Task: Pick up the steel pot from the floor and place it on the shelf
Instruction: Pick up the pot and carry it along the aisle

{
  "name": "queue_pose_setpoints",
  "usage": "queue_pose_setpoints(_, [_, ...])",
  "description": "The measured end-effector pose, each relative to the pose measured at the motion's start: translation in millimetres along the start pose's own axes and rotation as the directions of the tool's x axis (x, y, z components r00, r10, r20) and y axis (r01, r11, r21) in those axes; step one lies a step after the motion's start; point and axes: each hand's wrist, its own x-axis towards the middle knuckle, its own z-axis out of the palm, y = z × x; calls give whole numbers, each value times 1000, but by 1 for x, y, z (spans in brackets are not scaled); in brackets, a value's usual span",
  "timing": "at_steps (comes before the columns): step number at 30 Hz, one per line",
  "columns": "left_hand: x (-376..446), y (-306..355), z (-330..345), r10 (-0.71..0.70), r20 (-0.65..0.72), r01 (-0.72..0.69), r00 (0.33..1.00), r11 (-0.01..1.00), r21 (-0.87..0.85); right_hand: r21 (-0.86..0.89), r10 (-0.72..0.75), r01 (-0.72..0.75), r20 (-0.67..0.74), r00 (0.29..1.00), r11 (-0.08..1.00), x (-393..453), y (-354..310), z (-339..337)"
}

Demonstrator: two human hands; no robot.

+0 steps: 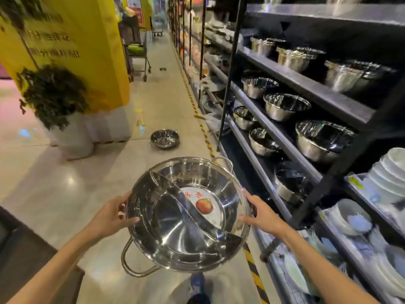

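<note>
A wide steel pot (175,235) with an S-shaped divider, two loop handles and a round sticker inside hangs in the air above the floor in front of me. My left hand (114,216) grips its left rim and my right hand (263,213) grips its right rim. The dark metal shelf (274,137) stands just to the right, its tiers filled with steel bowls (285,106). A second steel pot (164,138) sits on the floor farther down the aisle.
Yellow-black hazard tape (206,137) runs along the shelf's foot. White ceramic bowls and plates (385,172) fill the near right shelves. A yellow pillar (87,40) with a potted plant (54,95) stands on the left, a shopping cart (138,53) behind it. My shoe (198,284) shows below the pot.
</note>
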Motion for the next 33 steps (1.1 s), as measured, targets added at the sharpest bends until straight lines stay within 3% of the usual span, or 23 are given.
queue_pose_setpoints(9, [283, 3, -26, -6, 148, 1, 989, 1000, 29, 67, 149, -144, -68, 987, 987, 219, 22, -63])
queue_pose_setpoints(14, [420, 37, -26, 111, 261, -127, 959, 991, 44, 138, 250, -232, -136, 959, 963, 303, 37, -103])
queue_pose_setpoints(18, [558, 54, -6, 227, 402, -271, 887, 961, 56, 241, 379, -321, -253, 890, 916, 363, 71, -122])
queue_pose_setpoints(24, [753, 109, 52, 359, 635, -478, 684, 878, 18, 443, 576, -395, -420, 702, 805, 426, 97, -118])
queue_pose_setpoints(27, [822, 140, 79, 396, 752, -607, 528, 795, 7, 516, 634, -383, -509, 583, 766, 448, 98, -105])
queue_pose_setpoints(31, [886, 173, 112, 389, 853, -715, 349, 699, -26, 596, 774, -493, -489, 403, 633, 469, 82, -98])
queue_pose_setpoints(33, [908, 181, 134, 363, 888, -734, 282, 677, -44, 655, 812, -480, -482, 329, 584, 477, 78, -92])
